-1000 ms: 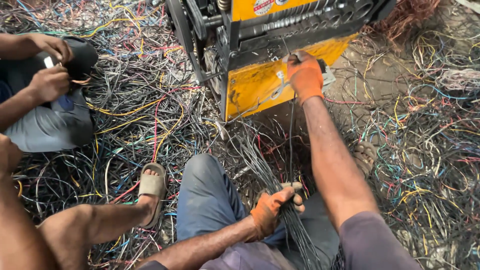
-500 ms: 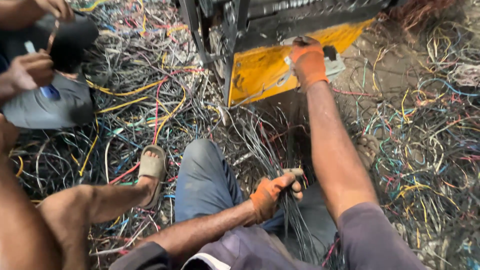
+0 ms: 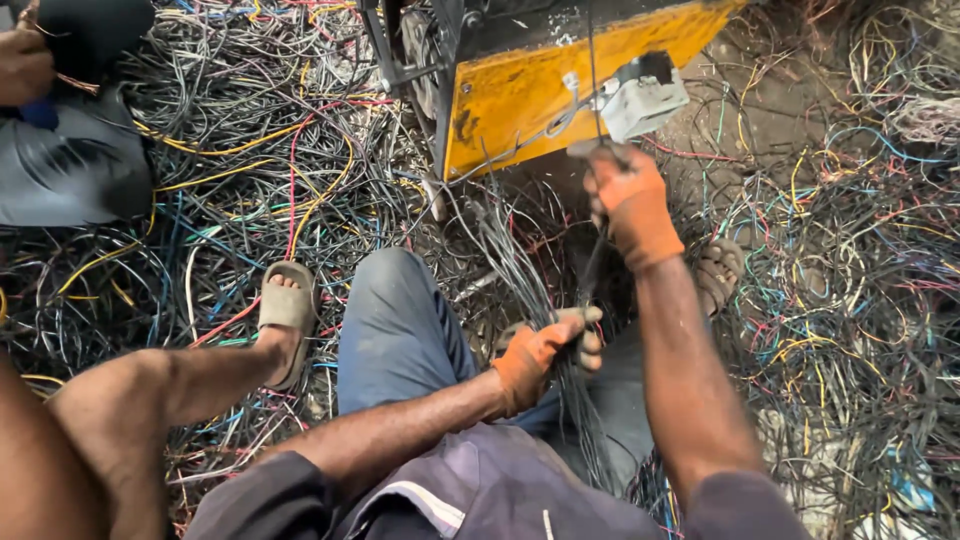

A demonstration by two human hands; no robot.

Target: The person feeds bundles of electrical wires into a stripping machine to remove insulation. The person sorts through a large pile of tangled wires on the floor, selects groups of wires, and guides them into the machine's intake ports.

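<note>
**Gloved hands on a bundle of thin cables beside a yellow machine**

Head view: the person sits on ground covered with a tangled carpet of multicoloured scrap wires (image 3: 250, 180), knees in grey trousers. The left hand in an orange work glove (image 3: 540, 355) is closed around a bundle of thin dark cables (image 3: 515, 265), which runs from the lap up toward the machine. The right hand in an orange work glove (image 3: 630, 200) is raised higher, fingers closed on a single thin dark cable (image 3: 592, 262) that stretches down toward the left hand and continues upward past the machine's face. Just above that hand sits a small grey plastic switch box (image 3: 645, 98), fixed to the yellow steel panel of the machine (image 3: 520, 100). Left of the person's knee, another person's bare leg stretches in, the foot in a beige rubber sandal (image 3: 285, 310). At the top left corner, another person's hand (image 3: 22, 65) rests above a dark grey garment (image 3: 60, 180).
</note>
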